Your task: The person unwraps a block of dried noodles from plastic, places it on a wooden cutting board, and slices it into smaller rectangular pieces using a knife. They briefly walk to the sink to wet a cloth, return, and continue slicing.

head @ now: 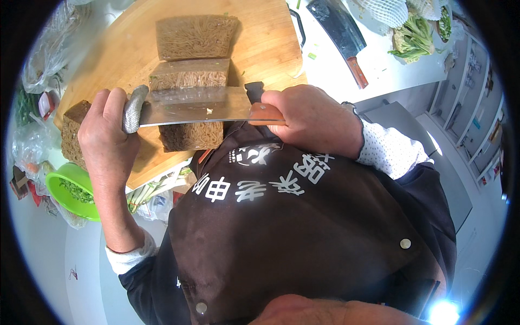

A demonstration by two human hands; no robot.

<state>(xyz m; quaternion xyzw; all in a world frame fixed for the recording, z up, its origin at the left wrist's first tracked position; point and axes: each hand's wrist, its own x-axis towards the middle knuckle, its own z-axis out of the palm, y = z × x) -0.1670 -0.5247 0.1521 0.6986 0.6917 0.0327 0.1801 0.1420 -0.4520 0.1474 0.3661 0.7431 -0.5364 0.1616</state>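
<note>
My right hand (313, 120) grips the wooden handle of a broad cleaver (195, 107). The blade lies across a brown block of packed noodle-like strands (191, 77), its spine facing me. At the blade's far end is my left hand (109, 126), fingers bent over it, one of them in a grey knitted finger cover (136, 109). Behind the blade a cut slab (197, 38) rests on the wooden cutting board (260, 36). Nearer my apron, another part of the block (195, 137) shows below the blade. A further brown piece (73, 130) is partly hidden by my left hand.
A second, dark cleaver (339, 28) lies on the white table to the right, near leafy cauliflower (414, 38). A green plastic bowl (77, 203) of chopped greens stands at left. Plastic bags (34, 138) crowd that side, and spring onions (150, 191) lie by the board's near edge.
</note>
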